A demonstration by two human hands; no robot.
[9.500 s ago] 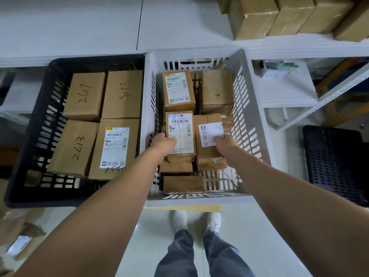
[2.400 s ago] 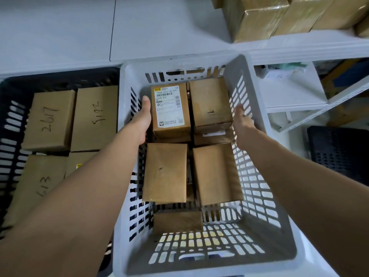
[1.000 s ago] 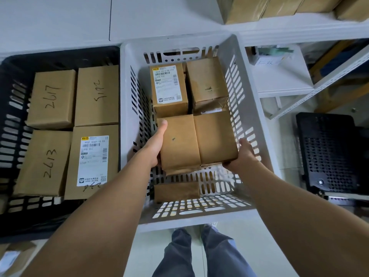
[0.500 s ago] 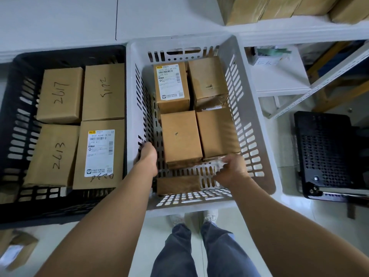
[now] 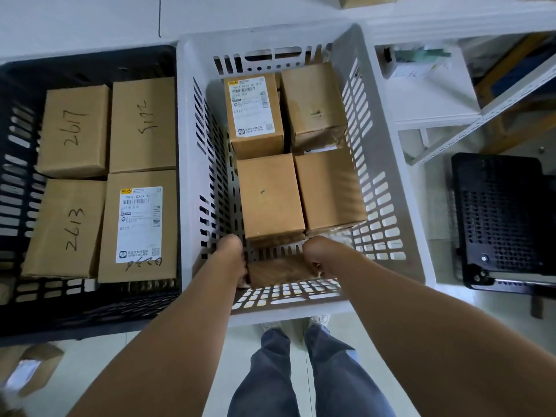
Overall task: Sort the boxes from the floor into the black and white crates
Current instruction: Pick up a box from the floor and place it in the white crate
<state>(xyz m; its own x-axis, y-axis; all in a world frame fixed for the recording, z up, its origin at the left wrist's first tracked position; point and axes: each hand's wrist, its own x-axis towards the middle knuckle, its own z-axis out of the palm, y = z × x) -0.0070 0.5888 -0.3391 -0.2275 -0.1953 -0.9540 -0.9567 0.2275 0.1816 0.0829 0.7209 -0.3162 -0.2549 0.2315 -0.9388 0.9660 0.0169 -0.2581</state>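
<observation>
The white crate holds several brown boxes: a labelled box and a plain box at the far end, with two plain boxes in front of them. A low box lies deeper at the near end. My left hand reaches down to its left end and my right hand to its right end, holding it between them; most of the fingers are hidden. The black crate on the left holds several boxes marked 2617, 5172 and 2613, plus one with a white label.
A loose box lies on the floor at the lower left. Another black crate sits on the floor to the right, under a white shelf. My legs stand just in front of the white crate.
Both hands have let go of the two plain top boxes, now resting in the white crate, and dropped lower to the low box at the near end.
</observation>
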